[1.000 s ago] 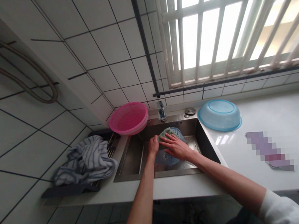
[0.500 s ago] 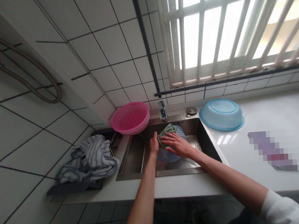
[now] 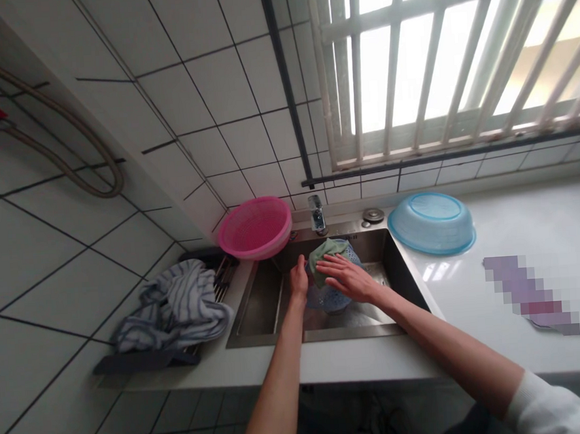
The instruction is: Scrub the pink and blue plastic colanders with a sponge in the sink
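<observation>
In the sink (image 3: pixel 265 340) a light-blue perforated plastic basket (image 3: pixel 338 300) is tilted, partly covered by a green cloth (image 3: pixel 325 253). My left hand (image 3: pixel 299 280) is closed on the basket's left edge, thumb pointing up; the fingers behind are mostly hidden. With fingers stretched out, my right hand (image 3: pixel 347 276) lies flat over the cloth, pressing it against the basket. The right thumb is hard to make out.
Behind the sink stand a faucet (image 3: pixel 317 215) and a drain strainer (image 3: pixel 373 215). A pink basket (image 3: pixel 255 229) is at the back left, an upturned blue basin (image 3: pixel 431 223) on the right counter. A striped towel (image 3: pixel 175 306) lies on a rack at left. A blurred-out item (image 3: pixel 533 294) lies right.
The green cloth has shifted and spread a little over the basket under my right hand. The basket's tilt has changed slightly. My left hand stays in place.
</observation>
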Tool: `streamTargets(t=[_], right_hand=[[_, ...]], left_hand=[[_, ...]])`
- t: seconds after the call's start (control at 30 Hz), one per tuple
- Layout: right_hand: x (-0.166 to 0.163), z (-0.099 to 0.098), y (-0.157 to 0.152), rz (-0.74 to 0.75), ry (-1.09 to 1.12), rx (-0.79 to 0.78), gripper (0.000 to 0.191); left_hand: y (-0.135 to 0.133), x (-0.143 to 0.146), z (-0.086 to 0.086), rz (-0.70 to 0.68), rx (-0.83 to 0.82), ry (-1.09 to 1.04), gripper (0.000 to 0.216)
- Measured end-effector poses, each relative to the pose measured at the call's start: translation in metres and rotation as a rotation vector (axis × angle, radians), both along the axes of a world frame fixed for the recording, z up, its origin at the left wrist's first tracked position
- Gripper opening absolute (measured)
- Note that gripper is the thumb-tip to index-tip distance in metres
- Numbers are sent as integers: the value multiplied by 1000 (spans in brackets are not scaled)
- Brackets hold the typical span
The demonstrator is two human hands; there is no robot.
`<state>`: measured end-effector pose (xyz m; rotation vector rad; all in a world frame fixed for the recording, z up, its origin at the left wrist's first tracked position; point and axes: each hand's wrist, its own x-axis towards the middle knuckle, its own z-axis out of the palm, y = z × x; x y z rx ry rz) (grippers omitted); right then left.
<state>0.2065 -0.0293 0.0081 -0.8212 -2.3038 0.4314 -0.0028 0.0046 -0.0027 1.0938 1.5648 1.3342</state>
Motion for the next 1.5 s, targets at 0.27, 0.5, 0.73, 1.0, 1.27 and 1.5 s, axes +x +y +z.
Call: streamTargets(t=[0.27, 0.5, 0.73, 1.0, 1.27, 1.5], right_hand=[[-2, -7, 0, -139, 37, -15, 54], [-17, -1, -4, 34, -64, 107, 49], [-5, -5, -1, -136, -59, 101, 49], [-6, -3, 4, -151, -68, 125, 43], [-15, -10, -7, -150, -68, 102, 51], [10, -12, 16, -202, 115, -47, 53]], left_hand=[[3, 0, -3, -4, -3, -136, 70], [3, -3, -5, 32, -7, -227, 68], [2, 1, -4, -40, -32, -148, 73], [-6, 8, 7, -106, 27, 16, 80], [-2, 9, 7, -85, -60, 99, 82], [-4, 9, 4, -110, -33, 59, 78]])
